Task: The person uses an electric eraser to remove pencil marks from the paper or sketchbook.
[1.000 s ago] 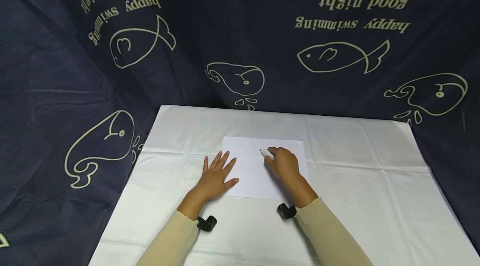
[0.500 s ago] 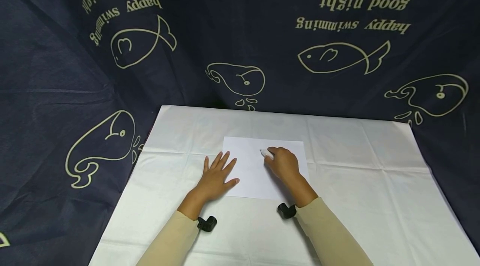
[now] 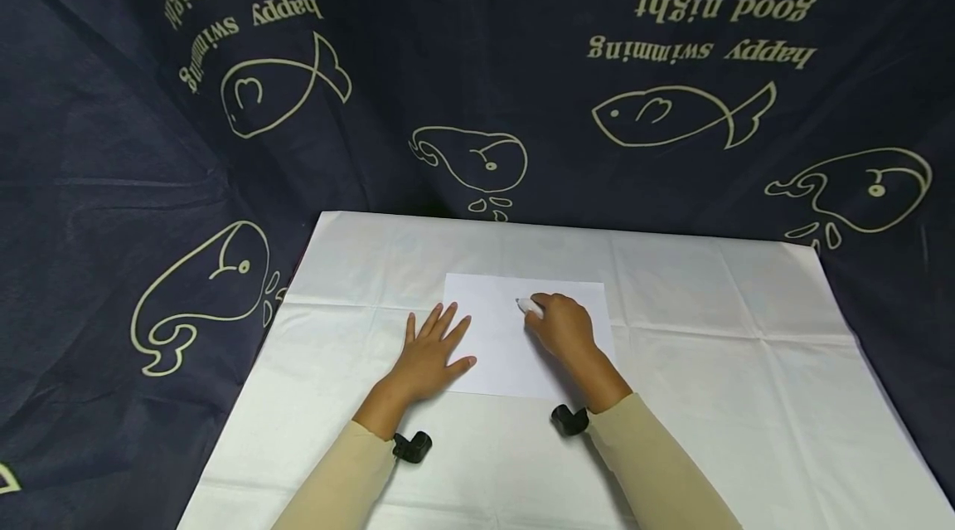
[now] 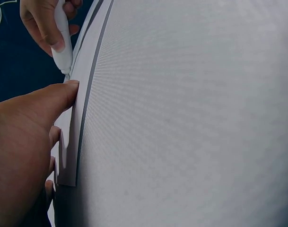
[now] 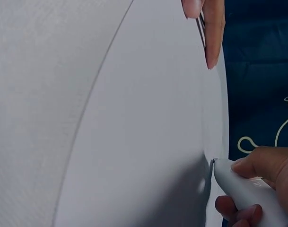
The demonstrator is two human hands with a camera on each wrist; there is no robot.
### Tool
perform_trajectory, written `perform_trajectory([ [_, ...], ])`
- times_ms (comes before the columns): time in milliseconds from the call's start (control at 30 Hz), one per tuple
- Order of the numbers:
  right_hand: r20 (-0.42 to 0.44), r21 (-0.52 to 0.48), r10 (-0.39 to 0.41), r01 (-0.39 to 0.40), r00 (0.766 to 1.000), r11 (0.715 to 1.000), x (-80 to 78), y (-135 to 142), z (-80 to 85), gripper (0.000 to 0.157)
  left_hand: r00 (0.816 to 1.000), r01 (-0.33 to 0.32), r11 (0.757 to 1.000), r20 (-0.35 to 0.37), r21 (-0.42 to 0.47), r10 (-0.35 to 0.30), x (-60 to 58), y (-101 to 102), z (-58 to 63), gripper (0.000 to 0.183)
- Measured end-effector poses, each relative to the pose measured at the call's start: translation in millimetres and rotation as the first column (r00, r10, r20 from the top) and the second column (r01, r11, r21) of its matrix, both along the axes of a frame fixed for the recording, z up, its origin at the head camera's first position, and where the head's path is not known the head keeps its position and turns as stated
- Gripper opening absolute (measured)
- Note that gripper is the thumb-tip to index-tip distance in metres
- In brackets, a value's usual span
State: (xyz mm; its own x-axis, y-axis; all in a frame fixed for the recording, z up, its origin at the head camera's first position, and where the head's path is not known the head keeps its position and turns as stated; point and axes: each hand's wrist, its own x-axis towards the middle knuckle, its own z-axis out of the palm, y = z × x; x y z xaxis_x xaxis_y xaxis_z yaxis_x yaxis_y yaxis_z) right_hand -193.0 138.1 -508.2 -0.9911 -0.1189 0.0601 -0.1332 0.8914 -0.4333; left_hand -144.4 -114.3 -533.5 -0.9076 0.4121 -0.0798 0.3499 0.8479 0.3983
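Note:
A sheet of white paper lies flat on the white-covered table. My left hand rests on its left edge with fingers spread. The thumb lies along the paper in the left wrist view. My right hand grips a thick white pen-like tool over the upper middle of the sheet. Its narrow tip points left in the head view. The right wrist view shows the tool's smooth, rounded body between thumb and fingers, its small tip at the paper surface. I cannot tell its exact kind. No mark on the paper is discernible.
A creased white cloth covers the table. Behind and to the left hangs a dark blue curtain printed with pale fish, whales and lettering. Each wrist wears a small black camera, one at the left and another at the right.
The right hand has shifted the tool's tip very slightly to the left. My left hand keeps its place on the paper.

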Motion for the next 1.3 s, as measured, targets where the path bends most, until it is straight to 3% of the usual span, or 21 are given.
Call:
perform_trajectory([
  [667, -0.003, -0.005, -0.021, 0.021, 1.000, 1.000, -2.0, 2, -3.1, 0.035, 1.000, 0.003, 1.000, 0.007, -0.003, -0.003, -0.7, -1, -5.0, 0.071],
  [1300, 0.066, -0.052, -0.046, 0.050, 0.997, 0.997, 15.8, 17, -1.4, 0.039, 1.000, -0.003, 1.000, 0.014, -0.008, 0.004, -0.7, -2, -3.2, 0.072],
])
